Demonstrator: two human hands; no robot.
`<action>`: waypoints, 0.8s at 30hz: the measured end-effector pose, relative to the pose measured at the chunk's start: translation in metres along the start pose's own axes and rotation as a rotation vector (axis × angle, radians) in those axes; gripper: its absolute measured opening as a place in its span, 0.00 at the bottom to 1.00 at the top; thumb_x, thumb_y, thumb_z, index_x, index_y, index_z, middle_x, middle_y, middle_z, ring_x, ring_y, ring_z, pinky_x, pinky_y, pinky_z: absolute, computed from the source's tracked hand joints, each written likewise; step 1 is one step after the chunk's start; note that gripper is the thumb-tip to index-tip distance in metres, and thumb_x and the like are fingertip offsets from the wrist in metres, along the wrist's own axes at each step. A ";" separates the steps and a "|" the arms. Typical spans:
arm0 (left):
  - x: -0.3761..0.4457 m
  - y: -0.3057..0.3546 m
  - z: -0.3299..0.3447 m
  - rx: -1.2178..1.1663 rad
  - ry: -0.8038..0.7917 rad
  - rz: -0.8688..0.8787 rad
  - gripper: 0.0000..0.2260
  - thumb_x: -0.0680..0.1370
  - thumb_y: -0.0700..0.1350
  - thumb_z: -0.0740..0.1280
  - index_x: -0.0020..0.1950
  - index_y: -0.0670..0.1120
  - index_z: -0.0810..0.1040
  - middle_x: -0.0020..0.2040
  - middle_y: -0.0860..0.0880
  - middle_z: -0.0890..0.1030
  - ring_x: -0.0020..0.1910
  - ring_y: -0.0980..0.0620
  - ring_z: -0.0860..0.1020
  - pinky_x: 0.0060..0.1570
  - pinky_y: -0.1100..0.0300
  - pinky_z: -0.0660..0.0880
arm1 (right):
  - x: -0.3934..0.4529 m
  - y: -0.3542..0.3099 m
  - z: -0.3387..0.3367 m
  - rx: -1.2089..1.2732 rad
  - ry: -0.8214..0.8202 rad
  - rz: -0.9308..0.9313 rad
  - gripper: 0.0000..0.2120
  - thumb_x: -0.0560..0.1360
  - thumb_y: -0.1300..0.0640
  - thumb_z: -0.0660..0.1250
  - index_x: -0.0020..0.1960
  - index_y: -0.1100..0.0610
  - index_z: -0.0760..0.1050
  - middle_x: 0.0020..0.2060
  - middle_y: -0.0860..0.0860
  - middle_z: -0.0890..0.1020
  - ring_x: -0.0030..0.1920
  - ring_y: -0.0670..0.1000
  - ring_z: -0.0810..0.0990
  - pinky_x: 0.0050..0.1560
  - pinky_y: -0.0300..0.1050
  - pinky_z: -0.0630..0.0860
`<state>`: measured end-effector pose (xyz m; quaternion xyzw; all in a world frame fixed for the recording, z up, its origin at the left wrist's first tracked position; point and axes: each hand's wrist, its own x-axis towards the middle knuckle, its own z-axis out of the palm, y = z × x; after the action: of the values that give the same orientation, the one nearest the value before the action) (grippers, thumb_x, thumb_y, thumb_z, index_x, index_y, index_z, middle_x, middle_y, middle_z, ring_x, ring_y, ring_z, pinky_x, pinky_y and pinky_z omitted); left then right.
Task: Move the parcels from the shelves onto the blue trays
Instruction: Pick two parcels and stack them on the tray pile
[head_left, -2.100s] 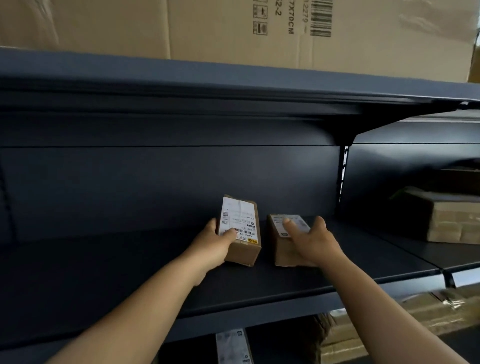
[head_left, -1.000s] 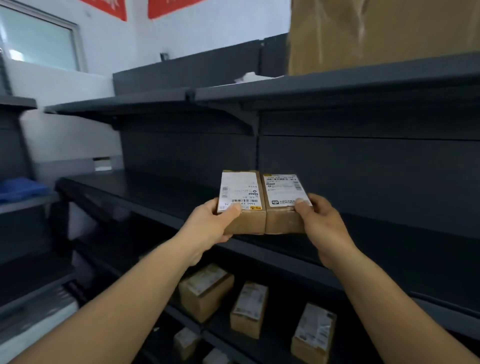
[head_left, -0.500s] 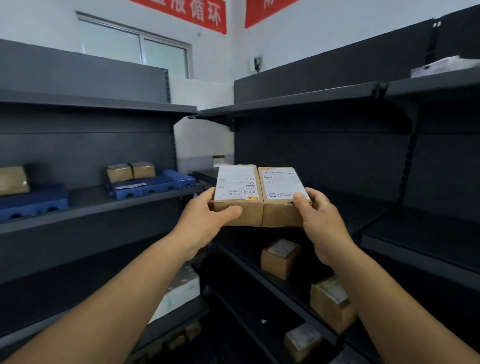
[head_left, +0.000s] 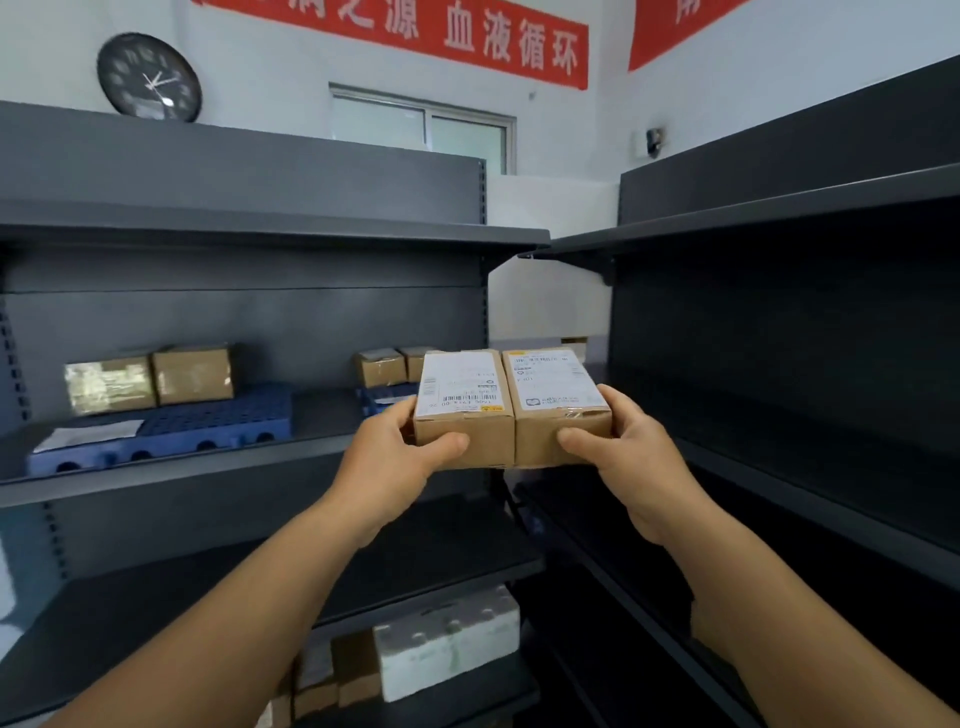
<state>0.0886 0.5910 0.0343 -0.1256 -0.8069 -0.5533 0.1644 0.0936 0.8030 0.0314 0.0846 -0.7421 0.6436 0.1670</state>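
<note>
Between two dark shelving units, head view: two small cardboard parcels held side by side in mid-air, touching along one long side, white labels up. Left parcel: left hand clamped on its outer side, thumb across the near face. Right parcel: right hand clamped likewise on its outer side, thumb on the near face.

Left shelving unit, middle shelf: near blue tray carrying two larger taped boxes at its rear and a flat white sheet at its front left. Far blue tray, partly hidden behind the held parcels, carrying two small boxes.

Lower shelf: white foam block beside further brown boxes, details unclear.

Wall: round dark clock, red banner, window.
</note>
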 end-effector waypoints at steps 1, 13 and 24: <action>0.010 -0.005 -0.002 0.009 0.011 0.001 0.21 0.75 0.44 0.70 0.66 0.56 0.72 0.52 0.63 0.77 0.50 0.63 0.75 0.41 0.71 0.69 | 0.015 0.005 0.005 0.003 -0.012 -0.004 0.20 0.74 0.64 0.67 0.51 0.40 0.70 0.47 0.39 0.79 0.50 0.41 0.78 0.41 0.34 0.75; 0.153 -0.050 -0.016 0.151 0.166 -0.051 0.21 0.74 0.44 0.71 0.66 0.54 0.73 0.55 0.58 0.80 0.52 0.60 0.77 0.43 0.68 0.72 | 0.197 0.049 0.055 0.025 -0.158 -0.066 0.25 0.75 0.61 0.67 0.69 0.46 0.67 0.57 0.45 0.78 0.58 0.47 0.76 0.53 0.42 0.74; 0.262 -0.091 -0.053 0.119 0.246 -0.105 0.21 0.73 0.42 0.72 0.64 0.49 0.73 0.50 0.55 0.79 0.47 0.59 0.78 0.41 0.66 0.73 | 0.316 0.062 0.116 0.003 -0.198 -0.105 0.28 0.75 0.63 0.66 0.72 0.50 0.63 0.60 0.47 0.77 0.56 0.47 0.76 0.45 0.34 0.71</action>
<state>-0.1793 0.5141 0.0801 -0.0045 -0.8176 -0.5234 0.2401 -0.2375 0.7270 0.0730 0.1866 -0.7486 0.6237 0.1260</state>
